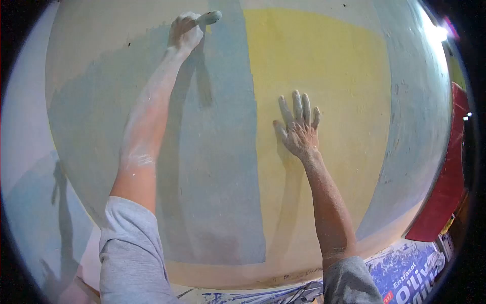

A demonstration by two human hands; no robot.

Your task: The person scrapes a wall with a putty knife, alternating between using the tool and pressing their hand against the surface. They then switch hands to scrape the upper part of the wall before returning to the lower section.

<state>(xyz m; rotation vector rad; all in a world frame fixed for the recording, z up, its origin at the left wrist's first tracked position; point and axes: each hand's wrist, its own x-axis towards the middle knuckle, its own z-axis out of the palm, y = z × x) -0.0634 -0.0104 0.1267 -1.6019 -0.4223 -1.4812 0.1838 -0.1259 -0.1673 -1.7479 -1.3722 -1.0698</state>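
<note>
My left hand [185,33], coated in pale dust, is raised high against the wall and closed around a tool with a rounded, dusty grey handle [209,18]. The handle's butt sticks out to the right of the fist; the working end is hidden, so I cannot tell its kind. Lower and to the right, my right hand [299,129] lies with fingers spread on the yellow patch of the wall [334,66]. Its fingertips are whitish with dust. Beneath the left arm is a blue-grey painted area [217,152], meeting the yellow along a vertical edge.
A pale adjoining wall [23,137] stands at the left. On the right are a dark red panel [440,187] and a bright lamp [439,33]. A blue printed banner [405,268] spreads along the bottom, below the wall.
</note>
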